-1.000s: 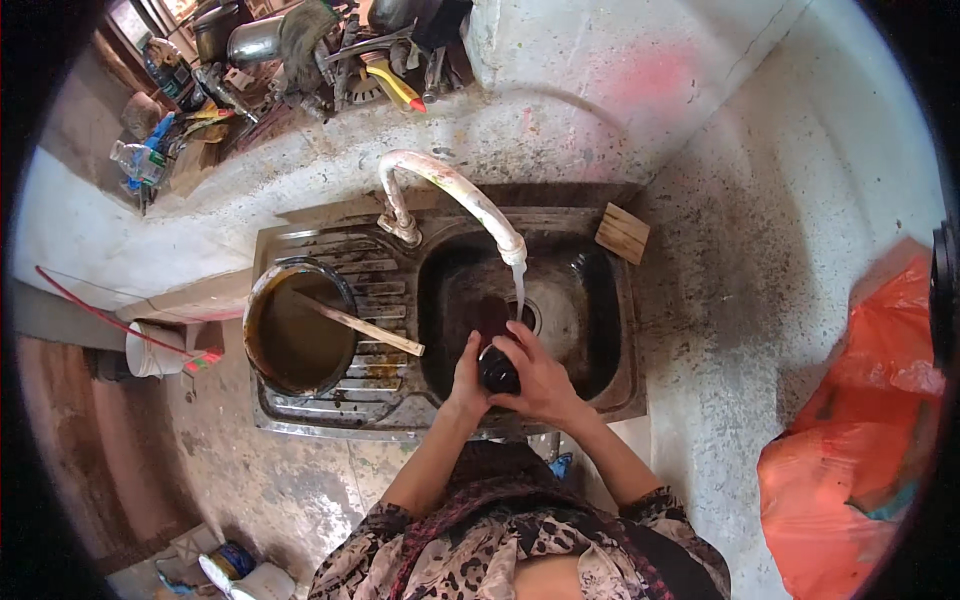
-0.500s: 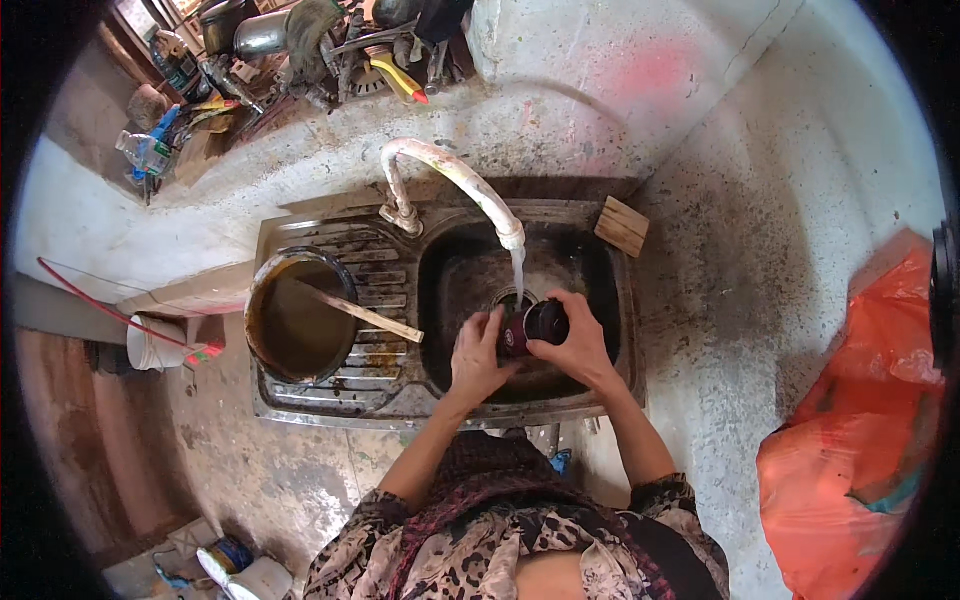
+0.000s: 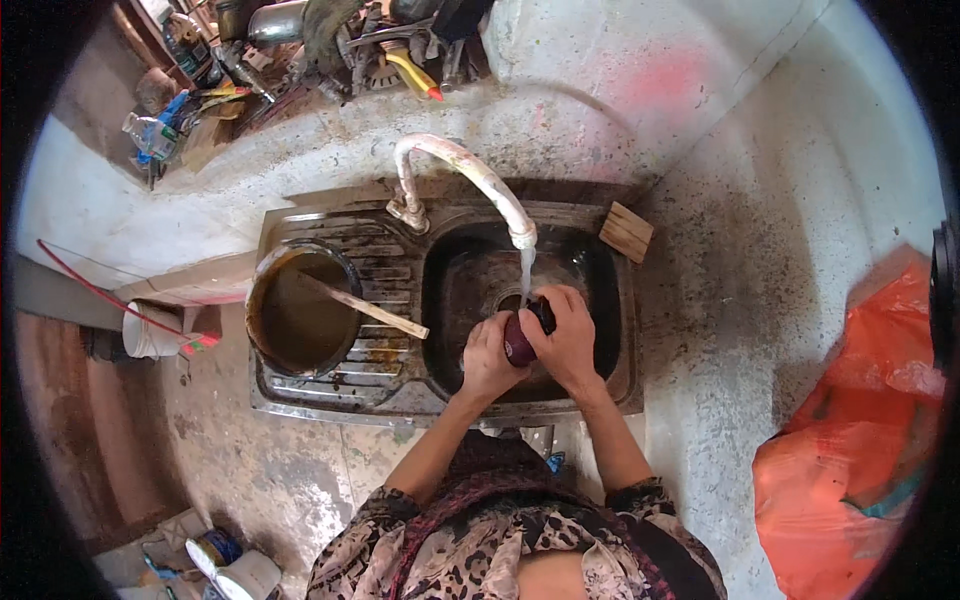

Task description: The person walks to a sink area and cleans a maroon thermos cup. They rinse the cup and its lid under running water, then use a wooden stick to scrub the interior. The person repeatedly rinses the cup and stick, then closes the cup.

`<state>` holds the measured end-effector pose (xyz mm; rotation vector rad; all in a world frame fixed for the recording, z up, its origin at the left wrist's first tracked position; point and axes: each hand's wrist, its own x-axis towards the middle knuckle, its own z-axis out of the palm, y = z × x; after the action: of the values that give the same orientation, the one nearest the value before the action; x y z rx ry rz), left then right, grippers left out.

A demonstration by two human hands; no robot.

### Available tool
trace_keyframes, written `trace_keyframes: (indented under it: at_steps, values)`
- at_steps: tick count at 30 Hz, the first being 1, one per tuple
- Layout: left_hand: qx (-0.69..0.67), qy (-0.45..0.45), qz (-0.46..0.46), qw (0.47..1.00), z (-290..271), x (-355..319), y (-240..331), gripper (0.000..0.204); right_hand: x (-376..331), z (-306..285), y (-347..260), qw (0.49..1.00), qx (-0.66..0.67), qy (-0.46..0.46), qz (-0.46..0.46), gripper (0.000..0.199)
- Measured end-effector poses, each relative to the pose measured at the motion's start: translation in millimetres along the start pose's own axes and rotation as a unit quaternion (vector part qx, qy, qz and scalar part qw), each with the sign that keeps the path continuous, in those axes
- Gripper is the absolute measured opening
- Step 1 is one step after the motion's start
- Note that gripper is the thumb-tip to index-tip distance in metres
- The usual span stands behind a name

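Got both hands [image 3: 530, 350] clamped around this wet purple eggplant [image 3: 518, 340] under the tap [image 3: 470, 175], figure it could squirt into the grimy sink [image 3: 450, 290].

One head-worn fisheye view is given, aimed steeply down and close over the sink [image 3: 620, 300]. The faucet [image 3: 470, 175] is seen at twelve o'clock, the person's forearms enter from six o'clock, and straight edges are bent toward the rim.
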<state>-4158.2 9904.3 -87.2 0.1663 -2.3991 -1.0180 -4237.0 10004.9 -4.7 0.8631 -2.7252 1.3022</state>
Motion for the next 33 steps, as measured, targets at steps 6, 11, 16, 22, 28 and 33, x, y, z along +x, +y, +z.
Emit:
trace_keyframes:
  at_steps: [6,11,16,22,28,33]
  values:
    - [-0.222,-0.219,-0.191,0.931,-29.6,8.4,8.7,0.085,20.2,-29.4,4.1,0.951,0.051,-0.177,-0.248,0.033]
    - [-0.302,-0.228,-0.198,0.904,-42.3,10.5,0.6,0.088,43.6,-81.0,2.8,0.943,0.22,-0.188,-0.164,0.034]
    - [-0.306,-0.183,-0.169,0.919,-38.7,8.9,-9.3,0.091,22.8,-96.2,4.3,0.932,0.134,-0.321,-0.101,0.045]
    - [-0.222,-0.194,-0.167,0.941,-40.7,13.8,-1.1,0.092,-3.1,-76.1,-10.5,0.917,-0.168,-0.32,-0.168,0.045]
    - [-0.134,-0.175,-0.101,0.97,-33.2,9.6,-10.7,0.088,-5.6,-75.4,-2.7,0.941,-0.139,-0.253,-0.176,0.03]
    - [-0.202,-0.129,-0.132,0.962,-39.2,1.0,-16.5,0.085,-9.4,-103.8,12.4,0.992,-0.048,-0.104,-0.053,0.022]
